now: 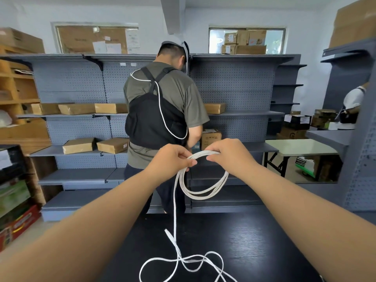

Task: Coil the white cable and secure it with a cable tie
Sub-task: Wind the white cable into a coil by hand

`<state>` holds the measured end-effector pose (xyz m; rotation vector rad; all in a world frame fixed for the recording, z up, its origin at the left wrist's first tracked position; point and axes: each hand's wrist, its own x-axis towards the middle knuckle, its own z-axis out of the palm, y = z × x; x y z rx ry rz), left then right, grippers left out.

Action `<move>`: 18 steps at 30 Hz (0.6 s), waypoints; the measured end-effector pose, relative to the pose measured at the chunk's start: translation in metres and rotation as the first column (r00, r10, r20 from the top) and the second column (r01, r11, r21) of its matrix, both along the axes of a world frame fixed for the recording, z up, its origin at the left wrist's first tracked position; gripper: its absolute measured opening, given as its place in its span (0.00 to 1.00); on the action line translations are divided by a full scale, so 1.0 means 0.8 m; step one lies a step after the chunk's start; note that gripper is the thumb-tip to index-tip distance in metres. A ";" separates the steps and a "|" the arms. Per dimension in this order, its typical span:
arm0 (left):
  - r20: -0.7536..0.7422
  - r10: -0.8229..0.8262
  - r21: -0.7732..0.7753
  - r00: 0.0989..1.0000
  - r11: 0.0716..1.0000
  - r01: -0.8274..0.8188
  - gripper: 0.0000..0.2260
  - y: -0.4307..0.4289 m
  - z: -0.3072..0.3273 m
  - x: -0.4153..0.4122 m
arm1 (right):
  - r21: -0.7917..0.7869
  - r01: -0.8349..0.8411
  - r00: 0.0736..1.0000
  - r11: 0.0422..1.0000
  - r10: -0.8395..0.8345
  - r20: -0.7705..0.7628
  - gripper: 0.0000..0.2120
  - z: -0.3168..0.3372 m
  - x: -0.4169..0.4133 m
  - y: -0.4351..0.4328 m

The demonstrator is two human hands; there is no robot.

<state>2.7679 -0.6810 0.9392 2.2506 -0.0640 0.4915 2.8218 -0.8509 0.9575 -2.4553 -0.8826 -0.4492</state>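
A white cable hangs as a coil (205,192) of several loops in the air above the black table (254,241). My left hand (173,159) pinches the coil's upper left part between thumb and fingers. At the top right of the coil my right hand (225,153) grips the bundled loops. A loose strand (174,210) drops from my left hand to the table, where the uncoiled cable tail (183,261) lies in tangled curves. No cable tie is visible.
A person (160,110) in a dark apron stands with their back to me just beyond the table, facing grey pegboard shelves (234,88) with cardboard boxes (77,108). A folding table (295,146) stands at right. Coloured boxes (16,210) are stacked at left.
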 end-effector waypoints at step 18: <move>-0.052 0.015 -0.047 0.999 0.999 -0.018 0.08 -0.003 -0.033 -0.011 | 0.243 0.119 0.993 0.963 -0.116 -0.026 0.07 0.004 -0.015 -0.023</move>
